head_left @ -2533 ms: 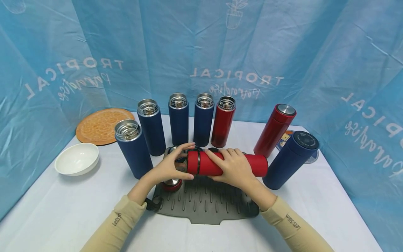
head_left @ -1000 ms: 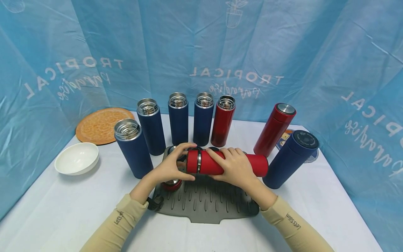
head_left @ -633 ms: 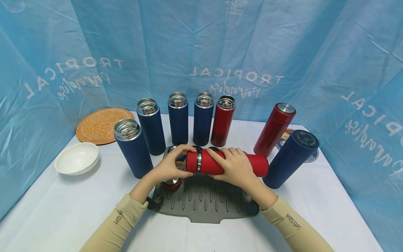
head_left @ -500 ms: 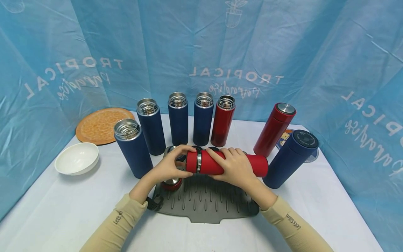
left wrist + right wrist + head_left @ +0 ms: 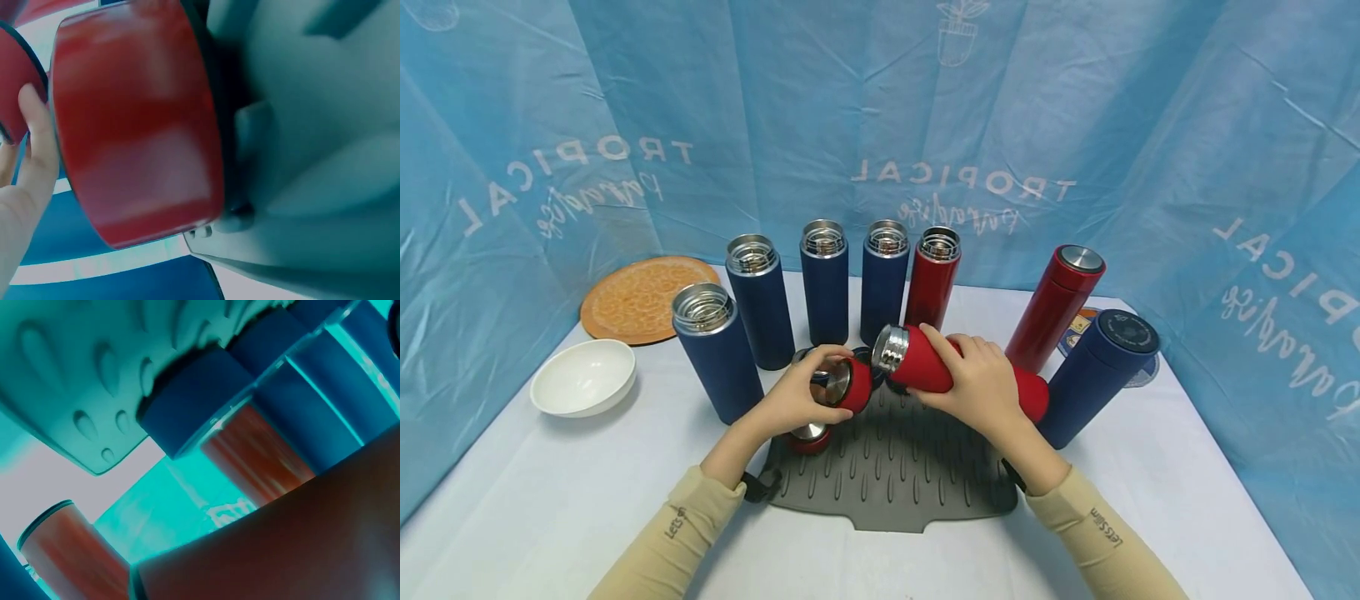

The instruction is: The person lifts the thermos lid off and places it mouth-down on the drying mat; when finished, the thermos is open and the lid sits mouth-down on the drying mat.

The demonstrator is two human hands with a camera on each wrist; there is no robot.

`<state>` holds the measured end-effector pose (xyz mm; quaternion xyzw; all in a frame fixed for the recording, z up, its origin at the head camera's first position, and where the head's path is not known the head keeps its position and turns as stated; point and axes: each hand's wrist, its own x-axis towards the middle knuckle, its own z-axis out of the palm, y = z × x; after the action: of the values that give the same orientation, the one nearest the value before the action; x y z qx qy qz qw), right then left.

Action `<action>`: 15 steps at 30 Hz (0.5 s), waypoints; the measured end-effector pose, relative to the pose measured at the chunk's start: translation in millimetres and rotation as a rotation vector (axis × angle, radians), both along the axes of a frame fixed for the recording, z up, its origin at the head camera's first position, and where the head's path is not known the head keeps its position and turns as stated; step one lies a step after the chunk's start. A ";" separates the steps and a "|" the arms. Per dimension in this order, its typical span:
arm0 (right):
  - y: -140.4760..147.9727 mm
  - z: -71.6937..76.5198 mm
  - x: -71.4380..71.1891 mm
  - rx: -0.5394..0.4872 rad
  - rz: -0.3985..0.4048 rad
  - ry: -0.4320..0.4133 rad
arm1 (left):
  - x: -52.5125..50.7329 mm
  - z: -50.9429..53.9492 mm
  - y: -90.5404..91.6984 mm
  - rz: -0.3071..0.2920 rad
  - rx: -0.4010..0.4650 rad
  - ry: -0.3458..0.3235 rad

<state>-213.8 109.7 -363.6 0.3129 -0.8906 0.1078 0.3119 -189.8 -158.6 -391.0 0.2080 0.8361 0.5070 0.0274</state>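
In the head view my left hand [image 5: 793,400] pinches a red lid [image 5: 860,387] between thumb and fingers, its metal end toward the palm. My right hand [image 5: 973,383] grips a red vacuum flask [image 5: 928,362] around its body. That flask lies tilted, its bare steel threaded neck [image 5: 891,348] pointing up and left, a small gap from the lid. Below my left hand another red lid [image 5: 810,440] rests on a dark grey studded mat [image 5: 887,492]. Dark blue lids on the mat are partly hidden behind my hands. The held flask crosses the right wrist view's lower right.
Behind the mat stand several lidless blue flasks [image 5: 760,308] and one lidless red flask [image 5: 934,287]. On the right are a capped red flask [image 5: 1052,312] and a capped blue flask [image 5: 1093,379]. A white bowl [image 5: 583,379] and an orange round mat [image 5: 647,296] lie left.
The lid and the flask were joined at the band; now they are apart. My right hand has drawn the flask slightly rightward and tipped its neck up. The left hand keeps the lid.
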 end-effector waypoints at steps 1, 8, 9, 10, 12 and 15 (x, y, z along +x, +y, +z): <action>0.5 1.7 -0.4 -0.036 -0.010 -0.004 | 1.1 0.0 1.4 0.002 -0.034 0.021; 2.6 11.5 -5.4 -0.395 -0.057 -0.102 | 9.4 -0.1 16.6 -0.045 -0.336 0.202; 2.9 12.8 -6.2 -0.454 -0.053 -0.117 | 9.9 -0.5 18.5 -0.058 -0.367 0.224; 3.3 13.8 -6.9 -0.507 -0.048 -0.131 | 10.3 -1.0 20.2 -0.069 -0.393 0.239; 4.4 16.0 -8.6 -0.615 -0.025 -0.164 | 10.9 -2.2 22.8 -0.085 -0.434 0.257; 6.4 19.1 -12.6 -0.784 0.016 -0.229 | 10.7 -4.0 25.4 -0.098 -0.484 0.278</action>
<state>-226.4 116.2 -344.5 0.1631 -0.8087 0.4756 0.3054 -179.1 -133.2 -395.0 0.3029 0.9175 0.2574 -0.0141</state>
